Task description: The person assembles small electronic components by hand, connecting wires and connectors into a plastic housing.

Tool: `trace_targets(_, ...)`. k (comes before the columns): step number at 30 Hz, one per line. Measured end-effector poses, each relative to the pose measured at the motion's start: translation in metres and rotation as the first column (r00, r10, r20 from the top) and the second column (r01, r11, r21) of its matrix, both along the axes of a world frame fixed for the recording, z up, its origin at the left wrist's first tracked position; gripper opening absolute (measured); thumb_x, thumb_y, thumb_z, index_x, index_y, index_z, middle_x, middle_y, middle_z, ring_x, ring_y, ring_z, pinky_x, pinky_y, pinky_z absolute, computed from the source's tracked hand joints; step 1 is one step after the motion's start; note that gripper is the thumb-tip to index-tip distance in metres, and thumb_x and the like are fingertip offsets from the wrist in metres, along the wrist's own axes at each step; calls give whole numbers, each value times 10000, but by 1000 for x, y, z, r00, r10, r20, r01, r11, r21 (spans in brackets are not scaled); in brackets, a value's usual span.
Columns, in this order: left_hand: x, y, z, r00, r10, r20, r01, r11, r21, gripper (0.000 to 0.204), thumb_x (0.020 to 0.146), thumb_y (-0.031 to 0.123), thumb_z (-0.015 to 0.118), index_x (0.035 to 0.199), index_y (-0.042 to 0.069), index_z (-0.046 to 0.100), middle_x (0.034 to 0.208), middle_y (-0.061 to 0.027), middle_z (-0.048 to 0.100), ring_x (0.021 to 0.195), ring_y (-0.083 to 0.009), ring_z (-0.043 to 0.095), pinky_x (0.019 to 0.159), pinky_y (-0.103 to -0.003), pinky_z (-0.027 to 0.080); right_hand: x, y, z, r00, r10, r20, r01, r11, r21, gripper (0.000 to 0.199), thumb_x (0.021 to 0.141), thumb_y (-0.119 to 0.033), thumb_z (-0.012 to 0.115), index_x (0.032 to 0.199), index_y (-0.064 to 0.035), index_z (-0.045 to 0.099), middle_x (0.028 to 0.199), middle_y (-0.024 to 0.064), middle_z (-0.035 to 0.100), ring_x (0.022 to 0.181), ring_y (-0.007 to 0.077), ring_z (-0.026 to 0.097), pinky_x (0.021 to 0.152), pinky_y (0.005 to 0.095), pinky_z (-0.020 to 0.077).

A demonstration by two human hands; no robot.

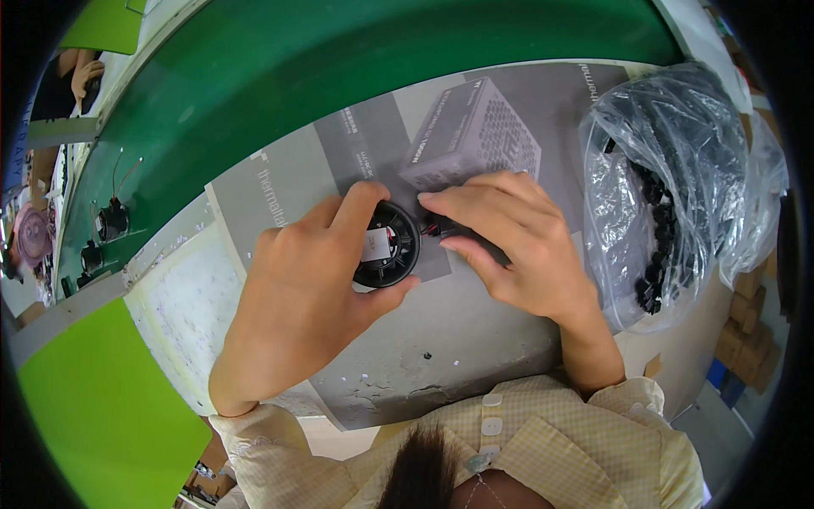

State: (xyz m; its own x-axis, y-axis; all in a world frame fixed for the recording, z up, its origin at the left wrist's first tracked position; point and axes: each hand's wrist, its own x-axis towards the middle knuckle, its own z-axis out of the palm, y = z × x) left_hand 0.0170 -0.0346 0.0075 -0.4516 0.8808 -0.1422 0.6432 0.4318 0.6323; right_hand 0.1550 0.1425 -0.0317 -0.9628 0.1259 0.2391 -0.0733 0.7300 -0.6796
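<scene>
Left hand [305, 267] holds a white-labelled round black part [398, 248].

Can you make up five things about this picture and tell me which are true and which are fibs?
1. The left hand has a round black part in its grip. True.
2. The right hand is far from the round black part. False: its fingertips are close beside it.
3. The see-through plastic bag is left of both hands. False: it is on their right.
4. A box is pictured on the grey sheet under the hands. True.
5. The surface beyond the sheet is red. False: it is green.
</scene>
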Motion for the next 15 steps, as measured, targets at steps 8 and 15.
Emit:
trace_targets(8, 3, 5, -3, 999, 33, -17, -32, 998, 57, 620, 633, 170, 899, 1153, 71, 576, 931, -101, 667, 542, -223, 631, 503, -320, 512, -2, 1, 7, 998, -35, -46, 47, 954, 296, 341, 681, -72, 771, 1019, -62, 727, 981, 51, 698, 971, 254, 624, 858, 360, 441)
trace_targets(15, 5, 6, -2, 999, 46, -18, -45, 998, 41, 620, 628, 171, 900, 1154, 72, 585, 931, -90, 663, 553, -214, 628, 498, -312, 506, -3, -1, 5, 998, -22, -58, 29, 990, 139, 326, 676, -63, 781, 995, -45, 715, 943, 74, 675, 961, 275, 625, 845, 384, 466)
